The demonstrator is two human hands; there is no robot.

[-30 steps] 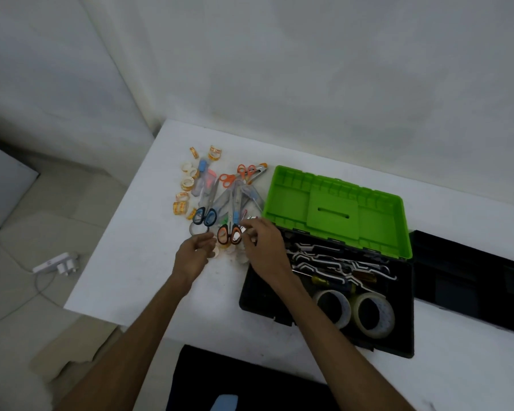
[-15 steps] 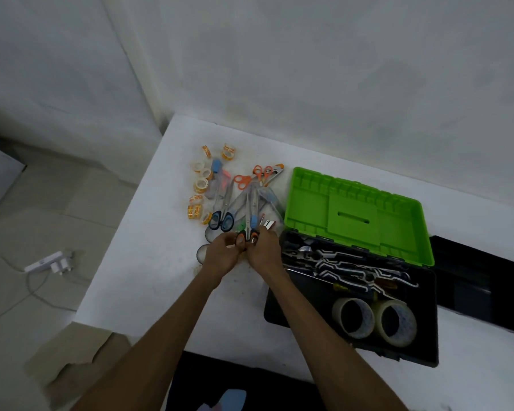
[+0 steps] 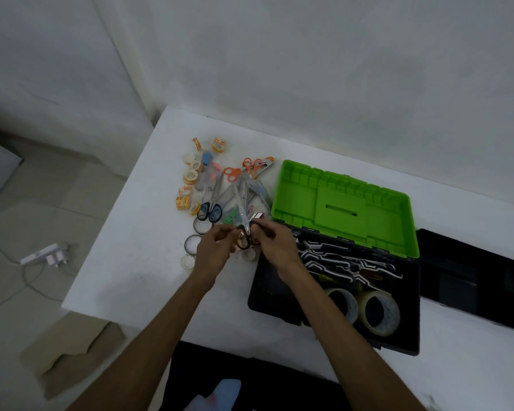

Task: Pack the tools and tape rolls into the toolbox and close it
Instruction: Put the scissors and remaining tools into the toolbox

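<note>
The black toolbox (image 3: 267,304) stands open on the white table, its green lid (image 3: 341,209) tilted back. Inside lie metal tools (image 3: 347,262) and two big clear tape rolls (image 3: 380,312). Left of the box is a heap of scissors (image 3: 209,210) and small tape rolls (image 3: 190,176). My left hand (image 3: 214,253) and my right hand (image 3: 275,247) meet at the heap's near edge. Both pinch the handles of one pair of black-and-orange scissors (image 3: 244,232), whose blades point away from me.
A black flat panel (image 3: 472,280) lies right of the toolbox. The table's left edge (image 3: 113,212) drops to a tiled floor with a white plug and cable (image 3: 46,255) and cardboard (image 3: 72,351). A dark object sits below the table's front edge.
My hands came together on the black-and-orange scissors and lifted their handles slightly off the heap. The camera shifted, so the table sits further right in view.
</note>
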